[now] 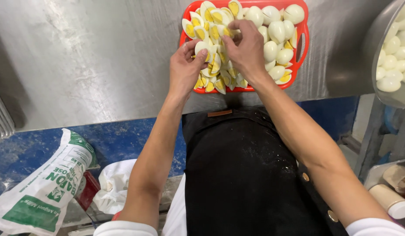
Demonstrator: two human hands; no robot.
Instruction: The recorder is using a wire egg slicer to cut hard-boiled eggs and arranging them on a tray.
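Black apron [250,175] fills the lower middle of the frame, and above it both hands meet over the red tray [304,32] at the top centre, heaped with halved and whole boiled eggs. Left hand [185,70] pinches an egg half [201,47] between thumb and fingers while the right hand [246,48] has its fingertips closed on another piece in the heap, so sorting or arranging the halves seems the step in hand, calling for a light grip on soft yolks. Around them lie the steel bench [88,57], a metal bowl of peeled eggs [392,61] at right, and a flour sack [40,188] at lower left.
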